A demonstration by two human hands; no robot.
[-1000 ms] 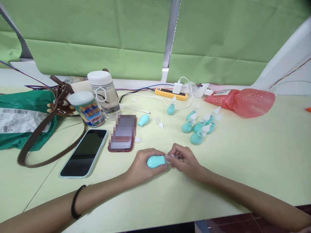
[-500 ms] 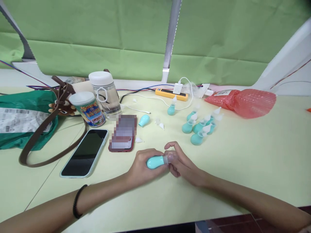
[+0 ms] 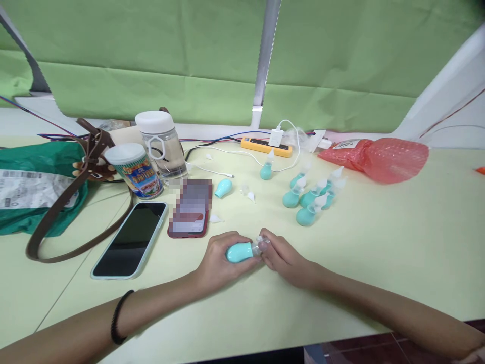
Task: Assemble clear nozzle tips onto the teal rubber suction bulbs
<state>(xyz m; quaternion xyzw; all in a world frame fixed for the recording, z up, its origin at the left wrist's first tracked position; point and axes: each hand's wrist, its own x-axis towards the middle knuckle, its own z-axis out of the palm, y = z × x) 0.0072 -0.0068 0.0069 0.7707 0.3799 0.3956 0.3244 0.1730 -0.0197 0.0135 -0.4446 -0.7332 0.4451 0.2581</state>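
Observation:
My left hand (image 3: 222, 260) is wrapped round a turquoise squeeze bulb (image 3: 239, 252), which lies on its side with its neck to the right. At that neck sits a clear plastic connector (image 3: 258, 246), pinched between the thumb and fingers of my right hand (image 3: 282, 258). Part of the connector is hidden by those fingers. Beyond my hands lie a loose turquoise bulb (image 3: 224, 188), a white tip (image 3: 251, 196) and another white tip (image 3: 216, 219). Several bulbs with tips fitted, such as this nasal aspirator (image 3: 306, 216), stand to the right.
Left of my hands lie a red-cased phone (image 3: 188, 230) and a pale-cased phone (image 3: 131, 242). Behind them stand a noodle cup (image 3: 138, 174) and a water bottle (image 3: 161, 144). An orange power strip (image 3: 265, 147), cables and a red plastic bag (image 3: 394, 159) line the back.
My right hand's fingers have curled in from a more spread position and now pinch the clear connector. The bulb stays in my left hand at nearly the same place.

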